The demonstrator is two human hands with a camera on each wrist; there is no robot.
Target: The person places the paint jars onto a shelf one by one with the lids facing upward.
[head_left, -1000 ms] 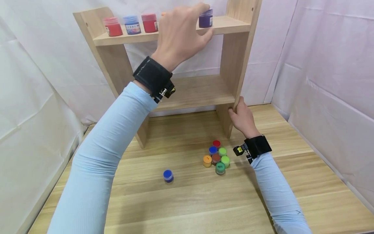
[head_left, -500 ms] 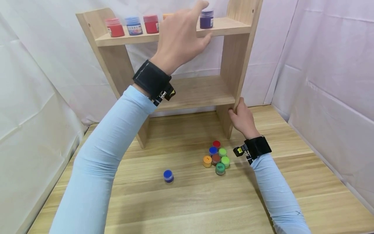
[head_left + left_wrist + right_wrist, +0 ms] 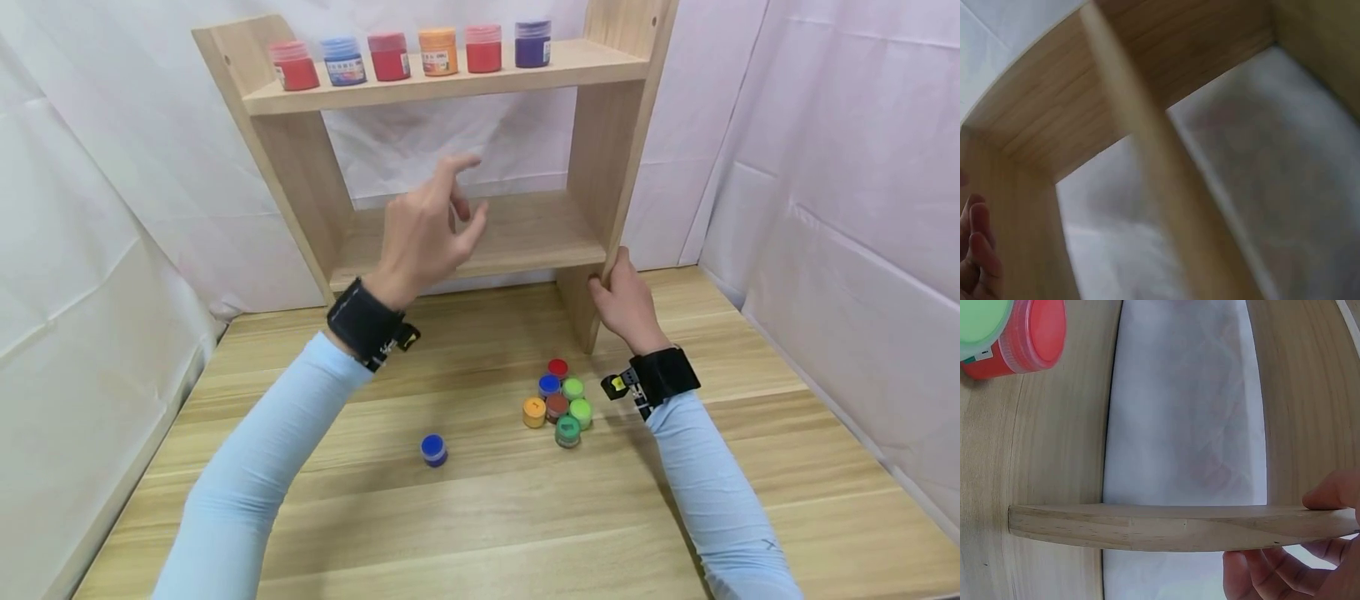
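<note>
My left hand (image 3: 426, 232) hangs in front of the wooden shelf unit (image 3: 487, 82), level with its middle board. Its fingers are loosely bent, with nothing between them; the left wrist view catches only some fingertips (image 3: 982, 250). My right hand (image 3: 628, 307) grips the lower right side panel, thumb on one face and fingers on the other, as the right wrist view shows of the panel (image 3: 1147, 528). Paint jars line the top board: a red jar (image 3: 294, 67) at the left end, a purple-blue jar (image 3: 532, 45) at the right, and several between, including an orange jar (image 3: 438, 52).
On the wooden table (image 3: 465, 533), a blue-lidded jar (image 3: 433, 450) stands alone. Several more jars cluster near the unit's right leg, among them an orange jar (image 3: 534, 412) and a dark green jar (image 3: 567, 432). White cloth (image 3: 847, 208) hangs behind and at both sides.
My left hand has come down from beside the purple-blue jar on the top board to the middle board's level, uncovering the jars behind it. The right hand keeps its grip on the panel.
</note>
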